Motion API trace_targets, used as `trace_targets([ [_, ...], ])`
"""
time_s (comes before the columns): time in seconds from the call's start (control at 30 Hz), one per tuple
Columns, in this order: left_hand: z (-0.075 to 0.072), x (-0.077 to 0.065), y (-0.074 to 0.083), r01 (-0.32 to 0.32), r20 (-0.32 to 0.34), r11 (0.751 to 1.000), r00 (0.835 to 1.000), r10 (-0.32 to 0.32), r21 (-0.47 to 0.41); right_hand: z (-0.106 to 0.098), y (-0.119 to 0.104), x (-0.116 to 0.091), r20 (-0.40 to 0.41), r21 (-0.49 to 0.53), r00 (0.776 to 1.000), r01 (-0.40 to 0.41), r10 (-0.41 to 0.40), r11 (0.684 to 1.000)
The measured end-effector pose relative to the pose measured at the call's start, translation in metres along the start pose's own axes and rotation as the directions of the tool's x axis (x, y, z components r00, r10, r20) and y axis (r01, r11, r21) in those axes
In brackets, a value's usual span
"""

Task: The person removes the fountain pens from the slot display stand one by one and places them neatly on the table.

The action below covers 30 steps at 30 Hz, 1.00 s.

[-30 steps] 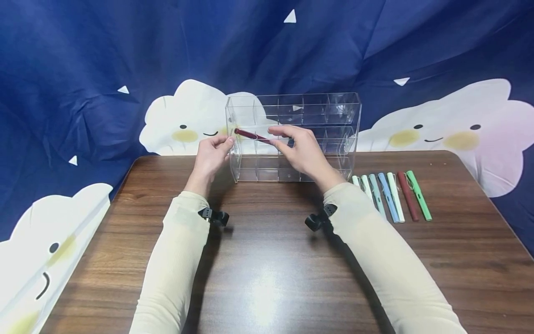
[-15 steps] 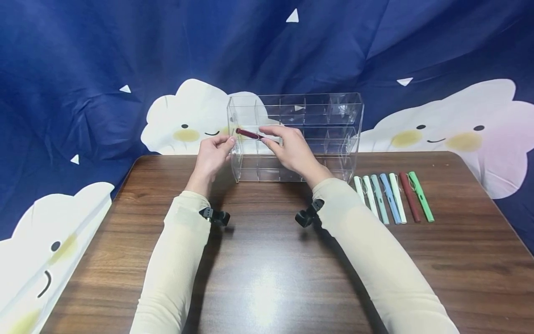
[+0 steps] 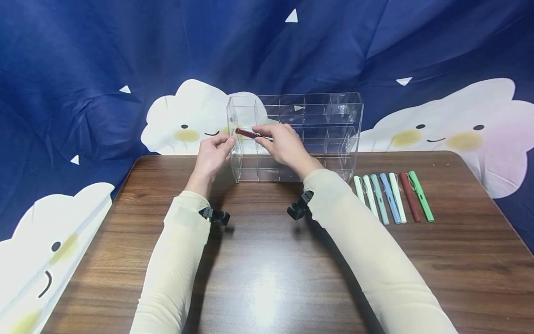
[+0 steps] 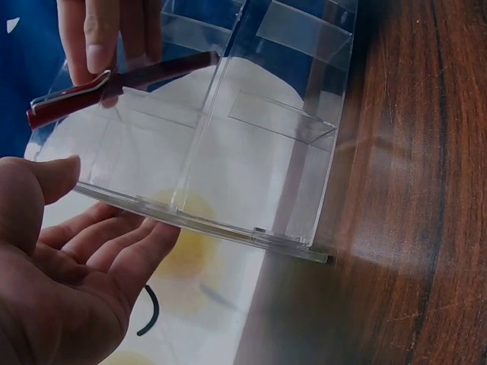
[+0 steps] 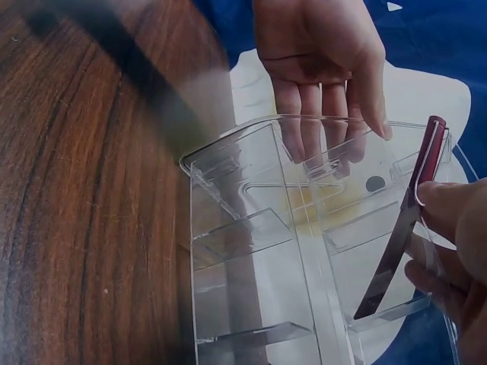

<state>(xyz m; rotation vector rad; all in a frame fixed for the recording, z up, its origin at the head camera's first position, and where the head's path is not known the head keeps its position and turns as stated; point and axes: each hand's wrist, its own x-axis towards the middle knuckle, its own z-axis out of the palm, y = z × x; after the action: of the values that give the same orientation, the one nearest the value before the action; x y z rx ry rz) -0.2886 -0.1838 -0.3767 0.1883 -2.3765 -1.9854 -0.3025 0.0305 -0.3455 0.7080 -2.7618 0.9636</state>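
A clear plastic organizer [image 3: 353, 139] with several compartments stands upright at the table's back. My left hand [image 3: 210, 157] grips its left side wall, thumb at the front edge and fingers along the outside in the left wrist view [image 4: 84, 258]. My right hand [image 3: 285, 144] pinches a dark red pen [image 3: 246, 133] between thumb and fingers. The pen slants across the left end of the middle tier, its clip end toward my left hand. In the right wrist view the pen's barrel [image 5: 388, 262] shows through the clear plastic.
Right of the organizer, several pens lie side by side on the brown wooden table [image 3: 258, 250]: whitish ones, blue ones, a dark red pen [image 3: 410, 197] and a green pen [image 3: 421, 195]. A blue curtain [image 3: 267, 46] with white clouds hangs behind.
My right hand has slid left along the red pen, nearer its clip end, while the pen has stayed nearly in place. My left hand has kept its grip on the organizer.
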Motion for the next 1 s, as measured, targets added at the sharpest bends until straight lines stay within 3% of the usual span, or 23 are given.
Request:
trace_targets([
  [0.33, 0.002, 0.000, 0.000, -0.005, 0.000, 1.000, 1.000, 0.005, -0.006, 0.003, -0.002, 0.006, -0.002, -0.003, 1.000, -0.012, 0.012, 1.000],
  [0.5, 0.002, 0.001, 0.000, -0.004, 0.005, 1.000, 1.000, 0.004, -0.017, 0.002, -0.002, 0.004, -0.034, 0.084, 0.999, -0.007, 0.010, 0.996],
  [0.73, 0.001, 0.000, 0.000, -0.006, 0.003, 1.000, 1.000, 0.006, -0.017, -0.003, 0.000, -0.002, -0.136, 0.226, 0.991, 0.015, 0.016, 0.974],
  [1.0, 0.000, 0.001, -0.001, -0.009, 0.000, 1.000, 1.000, 0.009, -0.010, -0.016, -0.001, -0.007, -0.282, 0.307, 0.959, 0.083, 0.007, 0.948],
])
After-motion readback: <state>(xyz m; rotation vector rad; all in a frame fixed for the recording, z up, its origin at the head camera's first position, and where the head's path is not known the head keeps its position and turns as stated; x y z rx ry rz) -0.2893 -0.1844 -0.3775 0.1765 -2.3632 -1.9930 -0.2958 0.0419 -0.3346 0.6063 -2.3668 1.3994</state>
